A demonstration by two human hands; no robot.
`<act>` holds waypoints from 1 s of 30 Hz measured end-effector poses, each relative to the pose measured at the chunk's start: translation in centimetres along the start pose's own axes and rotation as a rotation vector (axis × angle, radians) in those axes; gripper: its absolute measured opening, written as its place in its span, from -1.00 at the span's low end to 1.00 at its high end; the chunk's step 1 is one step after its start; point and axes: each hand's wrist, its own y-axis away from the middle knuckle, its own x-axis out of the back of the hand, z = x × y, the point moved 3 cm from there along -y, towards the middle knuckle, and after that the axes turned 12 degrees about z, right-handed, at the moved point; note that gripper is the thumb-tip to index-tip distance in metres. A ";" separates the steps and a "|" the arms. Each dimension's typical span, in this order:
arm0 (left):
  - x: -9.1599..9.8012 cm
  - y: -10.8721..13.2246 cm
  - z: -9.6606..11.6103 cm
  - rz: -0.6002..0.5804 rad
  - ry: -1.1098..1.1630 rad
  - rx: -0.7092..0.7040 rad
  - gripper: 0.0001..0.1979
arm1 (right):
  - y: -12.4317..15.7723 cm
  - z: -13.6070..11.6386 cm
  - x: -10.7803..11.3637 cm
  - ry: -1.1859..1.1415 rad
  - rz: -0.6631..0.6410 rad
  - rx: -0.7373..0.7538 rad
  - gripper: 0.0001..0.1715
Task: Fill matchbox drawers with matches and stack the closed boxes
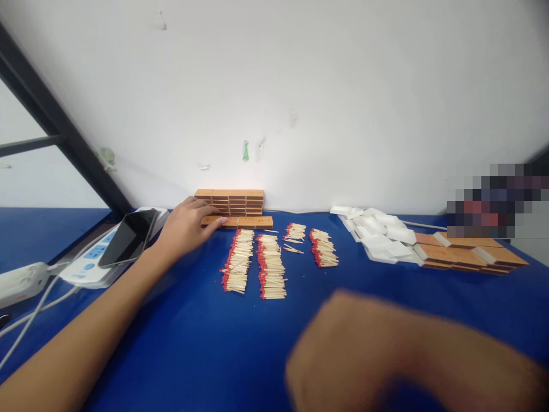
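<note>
My left hand (pixel 193 220) is at the left end of a front row of orange matchboxes (pixel 251 222). Its thumb presses the near side and its fingers curl over the top, so it grips the end matchbox, which is mostly covered. Behind that row, a stack of matchboxes (pixel 229 197) leans close to the wall. Close to the camera, my right hand (pixel 343 343) is smeared by motion and its fingers are hidden. Beyond it lie red-headed matches in rows: one on the left (pixel 239 260), a longer one (pixel 271 266), a small group (pixel 295 232) and one on the right (pixel 325 248).
White matchbox trays (pixel 381 233) are heaped at the right, beside more stacked matchboxes (pixel 467 252). On the left, a black phone (pixel 128 237) rests on a white power strip (pixel 92 269) with cables. A white wall (pixel 300 103) backs the blue table (pixel 193 343).
</note>
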 end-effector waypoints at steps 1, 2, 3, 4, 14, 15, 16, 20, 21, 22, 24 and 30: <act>0.1 0.0 0.1 0.002 -0.003 -0.006 -0.63 | -1.3 1.2 2.0 0.040 0.057 -0.012 -0.69; 0.1 0.0 0.3 0.003 -0.008 -0.013 -0.64 | -2.5 2.9 4.4 0.169 0.183 -0.037 -0.69; 0.2 0.0 0.6 0.006 -0.013 -0.021 -0.64 | -3.5 4.9 7.1 0.358 0.389 -0.072 -0.72; 0.3 -0.1 0.8 0.010 -0.016 -0.030 -0.64 | -4.1 7.0 9.7 0.594 0.598 -0.120 -0.75; 0.8 -0.2 4.7 -0.022 0.076 -0.117 -0.67 | -3.9 20.0 16.8 1.402 0.559 -0.498 -0.71; 0.8 -0.2 5.0 -0.027 0.084 -0.124 -0.66 | -4.0 20.1 16.8 1.399 0.557 -0.499 -0.71; 0.9 -0.2 5.2 -0.033 0.093 -0.132 -0.66 | -4.0 20.1 16.9 1.394 0.551 -0.495 -0.71; 1.0 -0.2 5.8 -0.042 0.138 -0.147 -0.68 | -3.9 18.9 16.7 1.367 0.523 -0.413 -0.69; 1.0 -0.2 6.0 -0.031 0.149 -0.136 -0.69 | -3.8 18.2 16.1 1.337 0.528 -0.359 -0.69; 1.1 -0.2 6.3 -0.016 0.162 -0.119 -0.70 | -3.8 17.2 15.3 1.300 0.527 -0.297 -0.70; 1.3 -0.2 7.1 0.016 0.206 -0.071 -0.68 | -3.6 14.6 12.6 1.055 0.580 -0.056 -0.76; 1.6 0.1 9.9 0.007 0.445 0.038 -0.48 | -4.0 9.2 3.5 0.716 0.458 0.211 -0.78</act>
